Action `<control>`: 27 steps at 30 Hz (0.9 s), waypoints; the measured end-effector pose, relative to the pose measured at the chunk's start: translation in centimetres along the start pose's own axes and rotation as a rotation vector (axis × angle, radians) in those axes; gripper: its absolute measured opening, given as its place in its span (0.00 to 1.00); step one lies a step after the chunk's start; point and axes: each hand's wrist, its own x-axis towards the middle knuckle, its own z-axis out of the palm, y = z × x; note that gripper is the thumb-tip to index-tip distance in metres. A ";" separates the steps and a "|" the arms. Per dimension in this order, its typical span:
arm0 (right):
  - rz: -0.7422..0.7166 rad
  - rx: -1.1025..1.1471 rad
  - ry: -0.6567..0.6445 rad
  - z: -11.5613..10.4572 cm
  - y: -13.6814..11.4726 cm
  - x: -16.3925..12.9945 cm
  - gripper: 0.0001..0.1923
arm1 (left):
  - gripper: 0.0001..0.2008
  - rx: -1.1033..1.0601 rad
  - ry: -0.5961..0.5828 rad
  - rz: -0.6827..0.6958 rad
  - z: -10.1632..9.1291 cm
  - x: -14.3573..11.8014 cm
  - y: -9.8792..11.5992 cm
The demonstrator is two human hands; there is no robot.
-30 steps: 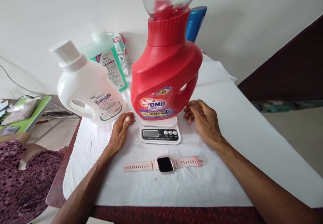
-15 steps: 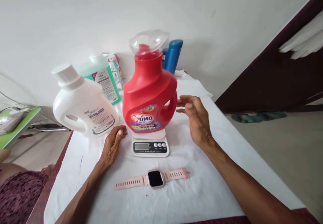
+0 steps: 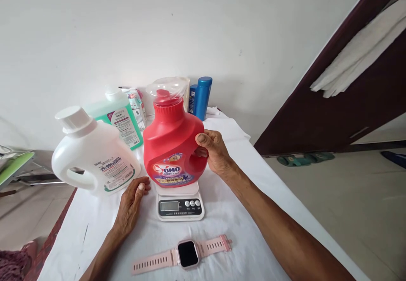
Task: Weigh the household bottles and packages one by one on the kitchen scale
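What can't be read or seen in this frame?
Head view only:
- Scale display: too small to read.
- Right hand fingers: hidden behind the red bottle handle.
- Blue bottles: bases hidden by the red bottle.
- Watch screen: dark.
- Green bottle: partly behind the white bottle.

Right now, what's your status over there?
Right hand gripping red detergent jug by handle, jug on scale. Left hand flat on cloth. White jug close alongside.
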 end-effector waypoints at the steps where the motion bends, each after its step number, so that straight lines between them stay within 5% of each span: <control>1: -0.006 -0.001 0.025 0.1 -0.2 0.0 0.37 | 0.30 -0.004 0.000 0.000 0.0 0.0 -0.1; 11: -0.241 -0.130 0.519 -3.8 -3.4 3.7 0.38 | 0.26 -0.002 -0.052 -0.013 -0.1 -0.3 -0.2; 18: -0.238 -0.275 0.738 -9.1 0.7 7.2 0.32 | 0.25 -0.017 -0.057 -0.047 0.2 -0.2 -0.1; 27: -0.233 -0.424 0.821 -12.6 5.0 10.8 0.29 | 0.23 0.050 -0.040 -0.047 0.3 0.0 0.3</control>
